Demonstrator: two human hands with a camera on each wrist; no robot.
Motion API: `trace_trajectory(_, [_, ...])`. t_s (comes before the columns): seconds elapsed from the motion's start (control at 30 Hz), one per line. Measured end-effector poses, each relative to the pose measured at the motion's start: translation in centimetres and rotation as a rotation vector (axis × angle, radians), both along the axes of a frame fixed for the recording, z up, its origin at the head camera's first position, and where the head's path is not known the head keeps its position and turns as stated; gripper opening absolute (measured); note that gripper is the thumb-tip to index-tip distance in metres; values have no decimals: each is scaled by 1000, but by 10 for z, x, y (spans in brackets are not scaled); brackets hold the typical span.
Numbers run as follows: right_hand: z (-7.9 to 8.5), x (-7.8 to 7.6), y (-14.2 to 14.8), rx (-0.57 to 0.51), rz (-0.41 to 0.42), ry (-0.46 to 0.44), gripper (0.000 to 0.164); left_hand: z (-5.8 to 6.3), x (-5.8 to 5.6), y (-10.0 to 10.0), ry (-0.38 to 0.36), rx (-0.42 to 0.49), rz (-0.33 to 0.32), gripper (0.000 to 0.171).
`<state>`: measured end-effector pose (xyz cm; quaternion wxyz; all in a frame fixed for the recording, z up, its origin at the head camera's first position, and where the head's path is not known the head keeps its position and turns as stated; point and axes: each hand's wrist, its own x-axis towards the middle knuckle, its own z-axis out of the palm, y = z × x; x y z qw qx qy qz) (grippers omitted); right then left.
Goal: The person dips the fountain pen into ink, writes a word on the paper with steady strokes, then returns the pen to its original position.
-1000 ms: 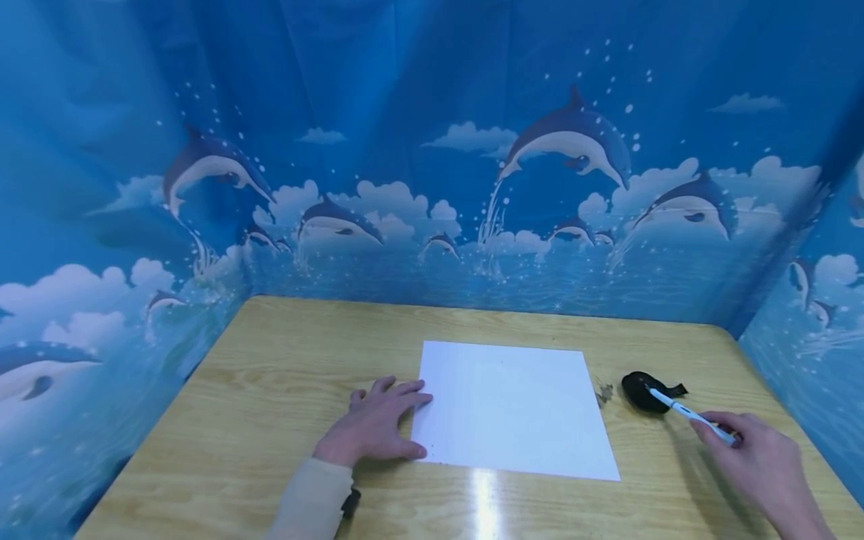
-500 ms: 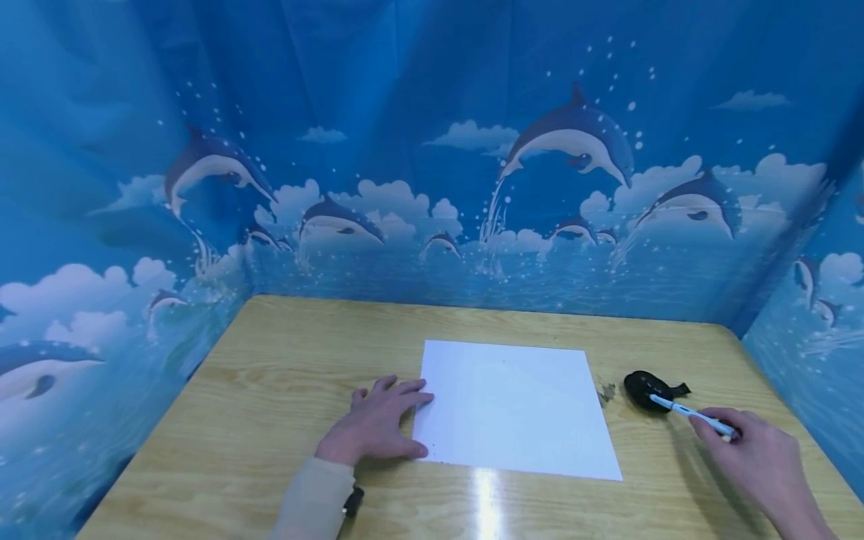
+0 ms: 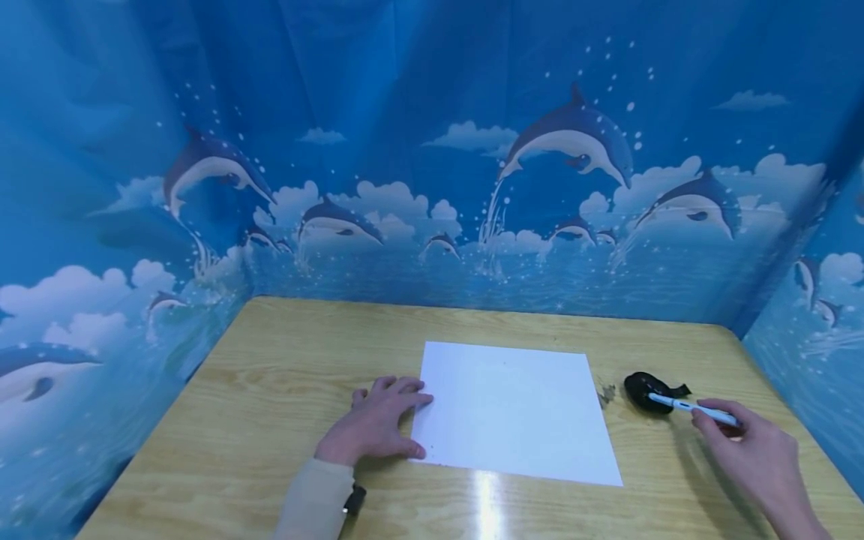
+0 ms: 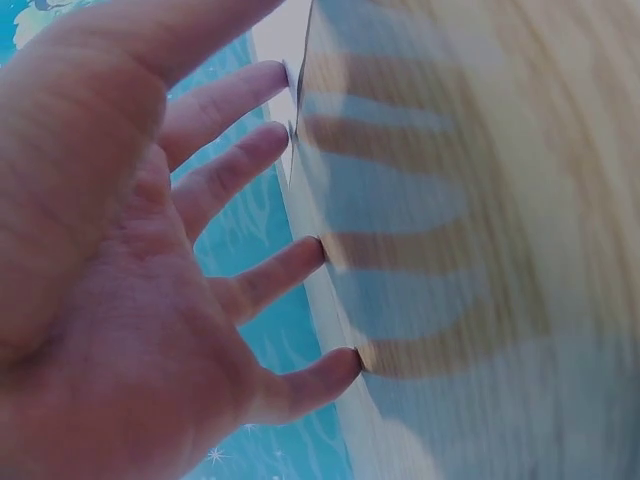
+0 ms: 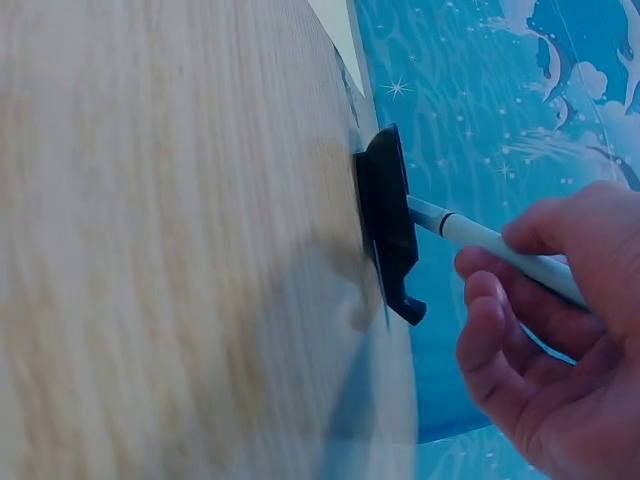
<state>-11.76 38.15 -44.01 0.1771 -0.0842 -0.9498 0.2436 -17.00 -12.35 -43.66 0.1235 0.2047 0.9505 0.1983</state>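
Observation:
My right hand (image 3: 759,446) pinches a slim light-blue pen (image 3: 702,411) between thumb and fingers. Its tip end dips over a small black dish (image 3: 637,384) with a short tail-like handle. Side-on in the right wrist view, the dish (image 5: 385,205) stands on the table and the pen (image 5: 500,245) reaches its open side, so the very tip is hidden. My left hand (image 3: 374,424) spreads its fingers at the left edge of a white sheet of paper (image 3: 513,412). In the left wrist view, its fingertips (image 4: 272,75) rest down along the sheet's edge and the table.
The wood-grain table (image 3: 304,345) carries the sheet in the middle and the dish to its right. A dark smudge (image 3: 607,394) marks the wood between them. Behind and at both sides hangs a blue curtain (image 3: 405,150) printed with dolphins.
The pen has swung at the dish, its rear end shifting farther from me and its tip slightly nearer. My right hand has turned a little with it. The left hand stays put.

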Motion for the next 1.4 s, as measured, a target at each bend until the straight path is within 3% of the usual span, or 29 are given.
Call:
trace_trajectory(0.27, [-7,-2,0,-203,-62,-48,33,-1,0,-1,-8,21,7,77])
trace_trajectory(0.53, [-13,-7,1,-388,-92,-45,12,-2,-1,-1,1,32,11,77])
trace_trajectory(0.8, [-18,-9,0,-376,-76,-55,19,-4,-1,-1,8,16,13,78])
trace_trajectory(1.0, [-23,-12,0,-426,19,-59,6,-5,-2,-1,14,16,13,78])
trace_trajectory(1.07, [-23,-14,-1,-429,45,-66,10,-5,-2,-1,15,17,13,78])
trace_trajectory(1.4, [-22,-15,-1,-445,24,-128,18,-3,-2,0,30,35,19,77])
